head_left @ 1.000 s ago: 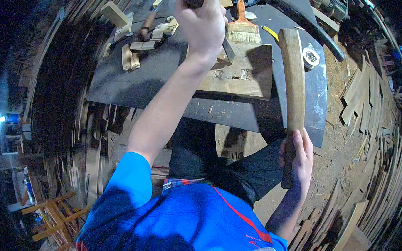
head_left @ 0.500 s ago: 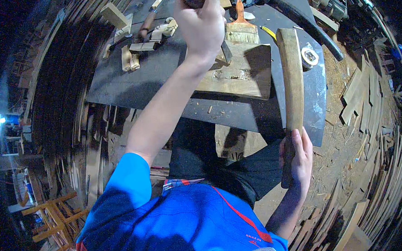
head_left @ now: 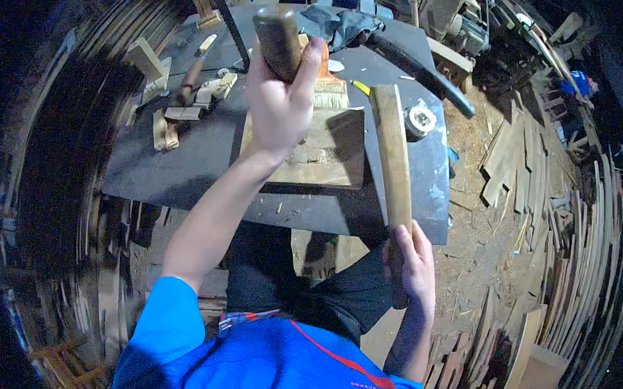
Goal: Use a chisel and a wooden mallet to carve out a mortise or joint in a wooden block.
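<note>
My left hand is closed round the wooden handle of a chisel, raised over the bench. The handle's rounded end faces up, and the hand hides the blade. Below lies a thick wooden block with a rough, chipped patch on its top face. My right hand grips the narrow lower end of a long, slightly curved wooden club, which stands nearly upright in the picture at the block's right. The club's broad end is apart from the chisel handle.
On the dark bench lie a wide paintbrush, a tape measure, a wooden-handled tool, small wood pieces and a dark curved bar. Planks and shavings cover the floor at right.
The view has shifted, so the bench sits lower and further left. My left hand has tilted the chisel, showing its handle end while the blade has gone from sight. My right hand keeps its grip.
</note>
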